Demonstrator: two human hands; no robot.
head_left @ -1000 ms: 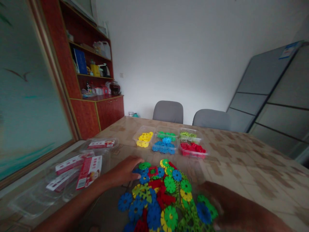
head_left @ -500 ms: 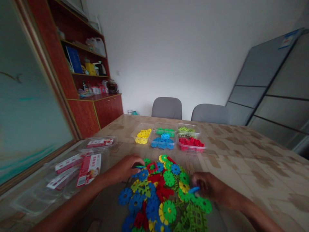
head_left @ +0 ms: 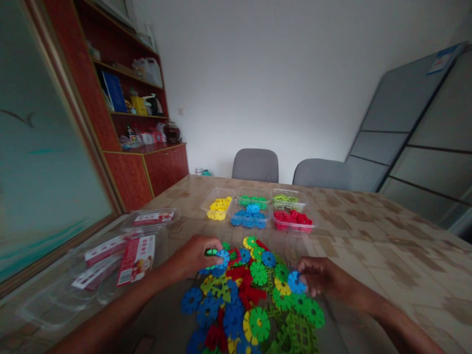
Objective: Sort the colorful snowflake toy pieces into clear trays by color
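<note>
A heap of flat plastic gear-shaped pieces [head_left: 250, 300] in blue, green, red and yellow lies on the table in front of me. My left hand [head_left: 193, 255] is at the heap's far left edge, fingers closed on a blue disc [head_left: 222, 257] together with a green one [head_left: 211, 251]. My right hand [head_left: 322, 278] rests at the heap's right side and pinches another blue disc [head_left: 295, 282] between thumb and fingers.
Clear trays hold sorted pieces beyond the heap: yellow [head_left: 217, 206], blue [head_left: 250, 218], green [head_left: 252, 199], light green [head_left: 286, 198], red [head_left: 293, 219]. Clear lids with red labels [head_left: 136, 255] lie at left. Two grey chairs [head_left: 255, 165] stand behind the patterned table [head_left: 368, 246]; a wooden cabinet [head_left: 147, 167] stands left.
My left hand has picked up a blue disc besides the green one. My right hand has lifted its blue disc clear of the heap and turned it face-on.
</note>
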